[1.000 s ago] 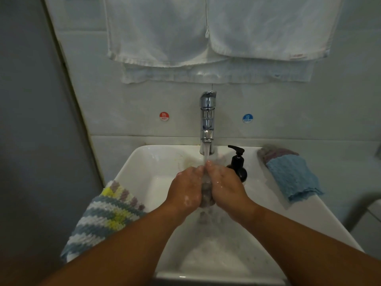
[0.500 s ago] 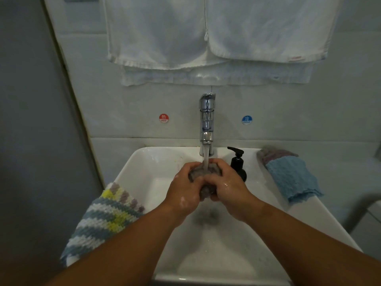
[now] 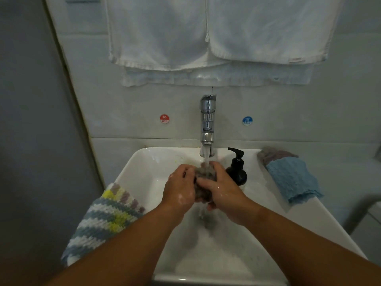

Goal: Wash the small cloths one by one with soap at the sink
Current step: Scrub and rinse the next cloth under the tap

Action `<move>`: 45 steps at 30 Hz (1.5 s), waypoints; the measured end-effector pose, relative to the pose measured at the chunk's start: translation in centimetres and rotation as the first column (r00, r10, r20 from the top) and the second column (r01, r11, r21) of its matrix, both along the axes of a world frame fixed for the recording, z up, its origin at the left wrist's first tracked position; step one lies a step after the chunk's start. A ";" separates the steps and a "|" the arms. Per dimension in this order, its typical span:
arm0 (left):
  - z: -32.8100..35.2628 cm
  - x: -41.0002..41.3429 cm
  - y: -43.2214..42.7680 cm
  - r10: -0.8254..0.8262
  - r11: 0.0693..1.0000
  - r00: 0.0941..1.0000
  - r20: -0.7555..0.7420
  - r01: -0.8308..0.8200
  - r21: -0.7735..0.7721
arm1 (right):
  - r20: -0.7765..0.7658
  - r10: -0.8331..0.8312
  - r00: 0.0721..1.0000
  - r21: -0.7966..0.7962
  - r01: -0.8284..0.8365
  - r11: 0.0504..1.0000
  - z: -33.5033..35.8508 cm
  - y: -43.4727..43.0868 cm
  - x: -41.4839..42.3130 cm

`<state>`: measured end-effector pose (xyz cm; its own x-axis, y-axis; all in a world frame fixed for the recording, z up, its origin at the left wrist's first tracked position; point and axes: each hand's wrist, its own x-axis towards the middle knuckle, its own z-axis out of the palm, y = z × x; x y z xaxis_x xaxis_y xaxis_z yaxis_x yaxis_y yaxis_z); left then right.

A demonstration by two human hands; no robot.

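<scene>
Tiled wall at 12 o'clock, white towels (image 3: 206, 38) hanging on it, chrome tap (image 3: 207, 120) below them, running. Red hot sticker (image 3: 164, 118) at the tap's 9 o'clock, blue cold sticker (image 3: 247, 120) at its 3. White sink (image 3: 132, 168) fills the lower frame, suds in the basin.

Grey cloth (image 3: 204, 174) is mid-frame, bunched up, directly under the water (image 3: 206, 156), held above the basin. Left grip (image 3: 181, 190) clenched round the cloth's left side, fingers curled over the top, suds on the back of the hand. Right grip (image 3: 222, 193) clenched round its right side, thumb across the front. Water runs off the cloth's lower end into the basin.

Black pump bottle (image 3: 237, 172) at the cloth's 2 o'clock, on the back rim, just beside right grip; can't tell if touching. Striped knit cloth (image 3: 103, 217) at 8 o'clock, draped over the left rim. Blue cloth (image 3: 292, 180) at 3 o'clock on the right rim, lying on a mauve-grey cloth (image 3: 276, 154) that sticks out at its far end.
</scene>
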<state>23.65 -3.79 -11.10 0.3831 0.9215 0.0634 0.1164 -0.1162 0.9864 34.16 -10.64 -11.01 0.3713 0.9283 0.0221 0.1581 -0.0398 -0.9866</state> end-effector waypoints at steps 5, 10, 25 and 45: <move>0.1 0.0 -0.3 -0.172 0.974 0.973 0.155 0.191 -0.124 | 0.100 -0.105 0.989 0.083 0.097 0.992 -0.5 0.6 0.5; -0.1 0.0 -0.4 -0.193 0.981 0.980 0.045 0.193 -0.001 | 0.014 -0.138 0.990 0.132 0.136 0.982 -0.7 0.7 0.6; 0.1 -0.1 -0.6 -0.079 0.994 0.997 -0.027 0.081 0.080 | 0.082 -0.205 0.975 0.108 0.196 0.975 0.0 0.4 0.3; -0.1 0.1 -0.4 -0.061 0.994 0.993 -0.097 0.070 0.089 | 0.064 -0.190 0.980 0.036 0.188 0.982 0.1 0.6 0.2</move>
